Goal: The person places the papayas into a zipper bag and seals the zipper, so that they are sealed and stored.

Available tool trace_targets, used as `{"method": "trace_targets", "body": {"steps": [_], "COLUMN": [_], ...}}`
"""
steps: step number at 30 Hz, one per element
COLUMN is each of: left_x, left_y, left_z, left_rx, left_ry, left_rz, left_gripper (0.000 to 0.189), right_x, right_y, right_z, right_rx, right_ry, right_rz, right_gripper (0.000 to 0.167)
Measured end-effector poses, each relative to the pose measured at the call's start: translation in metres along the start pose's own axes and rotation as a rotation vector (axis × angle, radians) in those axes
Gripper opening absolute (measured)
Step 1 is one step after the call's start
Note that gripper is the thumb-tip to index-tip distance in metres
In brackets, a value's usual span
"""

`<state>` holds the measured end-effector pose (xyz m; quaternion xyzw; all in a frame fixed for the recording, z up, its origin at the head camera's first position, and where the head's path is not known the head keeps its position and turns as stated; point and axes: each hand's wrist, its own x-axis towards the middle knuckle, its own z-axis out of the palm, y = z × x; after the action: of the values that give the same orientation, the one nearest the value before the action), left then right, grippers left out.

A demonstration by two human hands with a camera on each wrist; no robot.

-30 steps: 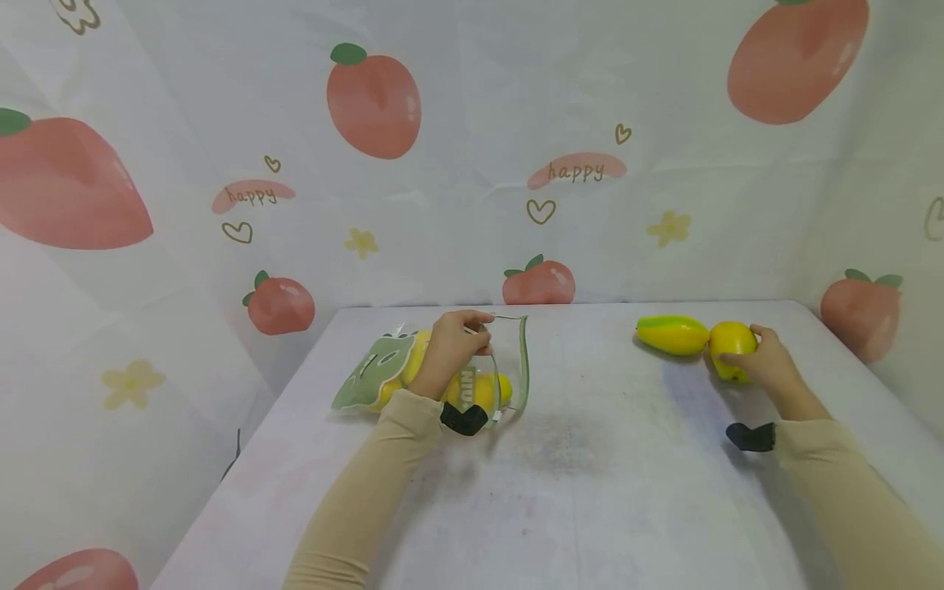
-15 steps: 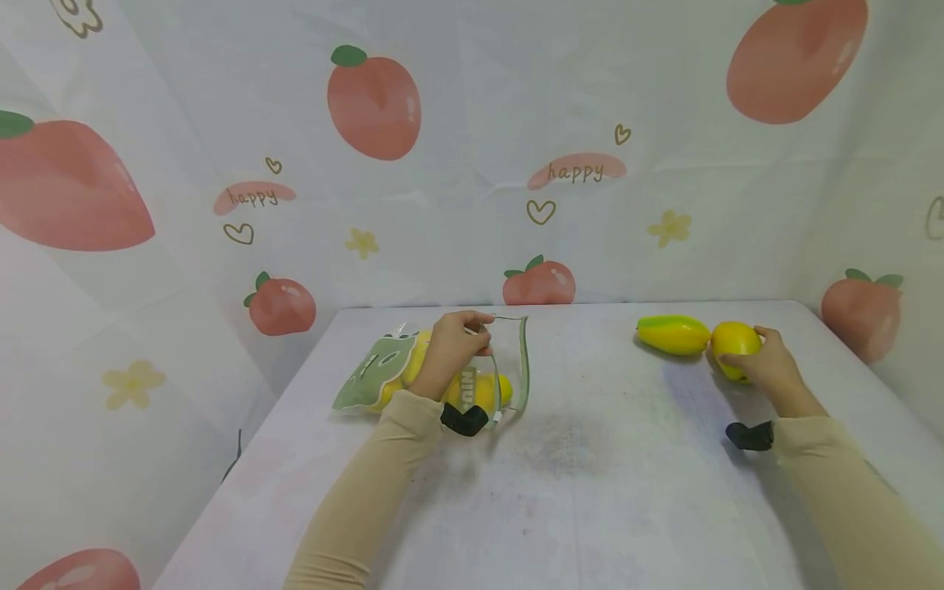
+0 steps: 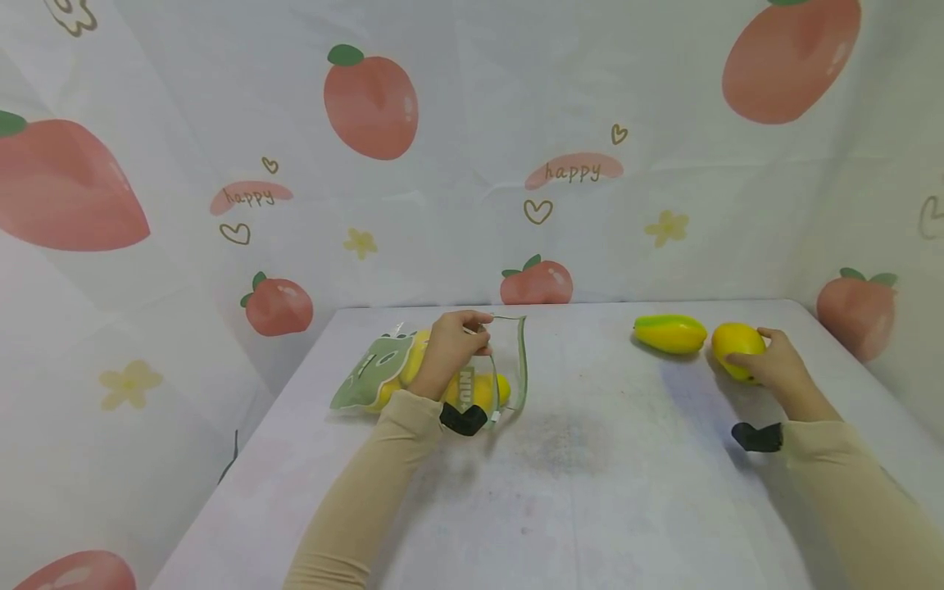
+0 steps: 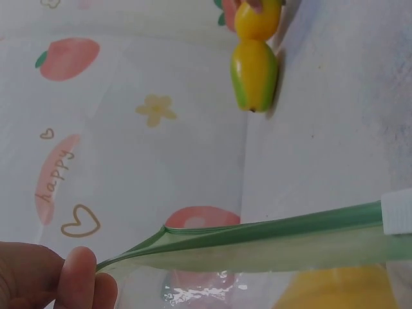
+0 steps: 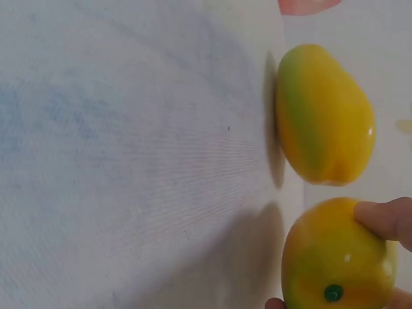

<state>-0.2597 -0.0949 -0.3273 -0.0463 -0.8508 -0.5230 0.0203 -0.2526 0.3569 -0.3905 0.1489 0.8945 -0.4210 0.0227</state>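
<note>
In the head view my left hand (image 3: pixel 448 348) is at a see-through zip bag (image 3: pixel 376 369) with a green animal face, lying at the left of the table. Thumb and fingers pinch a corner of its green-edged mouth (image 4: pixel 270 230), which gapes to the right. Several yellow fruits (image 3: pixel 483 392) show inside. On the right, my right hand (image 3: pixel 785 377) grips a rounded yellow fruit (image 3: pixel 736 344) with a small green stem spot (image 5: pixel 333 293). Whether it touches the table I cannot tell. Just left of it lies a longer yellow-green fruit, papaya-like (image 3: pixel 671 334), a narrow gap apart.
The white table (image 3: pixel 590 492) runs back to a cloth backdrop (image 3: pixel 457 205) printed with peaches, hearts and flowers. Black wrist mounts (image 3: pixel 463 419) stick out from both sleeves. Bare tabletop lies between the bag and the fruits.
My right hand has shifted slightly right with the rounded fruit, opening a small gap to the longer fruit. The left hand and bag stay in place.
</note>
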Motion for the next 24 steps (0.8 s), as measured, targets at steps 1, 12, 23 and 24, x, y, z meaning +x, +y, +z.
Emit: {"method": "trace_targets", "body": {"steps": [1, 12, 23, 24], "left_x": [0.0, 0.001, -0.001, -0.001], "left_y": [0.0, 0.001, 0.001, 0.001], "left_z": [0.0, 0.0, -0.001, -0.001], "left_rx": [-0.002, 0.012, -0.012, -0.011], "left_ry": [0.0, -0.004, -0.007, -0.007], "left_rz": [0.0, -0.021, -0.014, -0.013], "left_gripper": [0.029, 0.028, 0.028, 0.028], "right_x": [0.0, -0.014, -0.026, -0.028], "right_y": [0.0, -0.012, -0.033, -0.035], "right_z": [0.0, -0.007, -0.005, -0.005], "right_rx": [0.005, 0.023, 0.046, 0.043], "right_ry": [0.004, 0.0, -0.035, -0.034], "right_rz": [-0.004, -0.095, -0.178, -0.179], "right_gripper": [0.087, 0.089, 0.089, 0.09]}}
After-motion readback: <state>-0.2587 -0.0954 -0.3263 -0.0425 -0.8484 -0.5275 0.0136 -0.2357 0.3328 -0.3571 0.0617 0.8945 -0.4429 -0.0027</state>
